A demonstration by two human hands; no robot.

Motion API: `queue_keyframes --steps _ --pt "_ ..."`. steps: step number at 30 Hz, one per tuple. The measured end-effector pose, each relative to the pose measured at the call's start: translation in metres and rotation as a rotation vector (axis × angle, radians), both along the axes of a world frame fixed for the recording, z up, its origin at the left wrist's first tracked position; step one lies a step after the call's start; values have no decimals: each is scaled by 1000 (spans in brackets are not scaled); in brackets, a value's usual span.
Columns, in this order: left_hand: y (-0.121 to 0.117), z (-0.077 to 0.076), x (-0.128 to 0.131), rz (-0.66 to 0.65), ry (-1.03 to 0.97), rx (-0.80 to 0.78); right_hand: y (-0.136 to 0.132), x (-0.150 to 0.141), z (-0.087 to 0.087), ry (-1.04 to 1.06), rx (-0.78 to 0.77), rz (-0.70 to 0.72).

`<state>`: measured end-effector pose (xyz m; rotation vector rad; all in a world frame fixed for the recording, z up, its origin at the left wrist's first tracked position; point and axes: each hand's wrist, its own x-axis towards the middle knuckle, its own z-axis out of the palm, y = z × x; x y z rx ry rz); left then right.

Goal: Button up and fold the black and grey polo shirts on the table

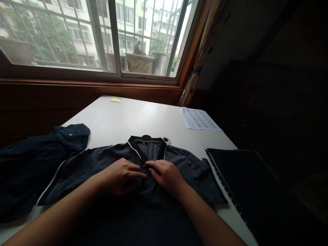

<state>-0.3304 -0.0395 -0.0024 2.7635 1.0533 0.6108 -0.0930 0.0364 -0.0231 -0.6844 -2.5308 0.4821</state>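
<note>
A dark grey polo shirt [99, 159] lies spread front side up, its sleeves out to both sides. Its black collar [135, 147] has a white edge and stands open at the neck. At the placket, my left hand [121, 176] rests with bent fingers on the cloth left of the buttons. My right hand [165, 174] meets it from the other side, thumb and fingertips pinching the placket beside a small button [145, 166]. Both sets of fingertips nearly touch. The cloth under the palms is hidden.
The shirt is on a white table [143, 114]. A dark blue garment [38, 160] is bunched at left. Right lies a dark flat item [238, 167] with a toothed edge. Farther back are printed sheets [201, 119], a yellow sticky note [115, 99] and a white ring-shaped object [167, 140].
</note>
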Motion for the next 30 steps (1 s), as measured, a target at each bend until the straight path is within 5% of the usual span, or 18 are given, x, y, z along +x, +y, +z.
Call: queue_keyframes --steps 7,16,30 --pt "1 -3 -1 5 -18 36 0 1 1 -7 -26 -43" --pt "14 -15 0 197 -120 170 -1 1 4 -53 16 -94" --pt "18 -14 4 246 125 228 -7 0 12 -216 279 -132"
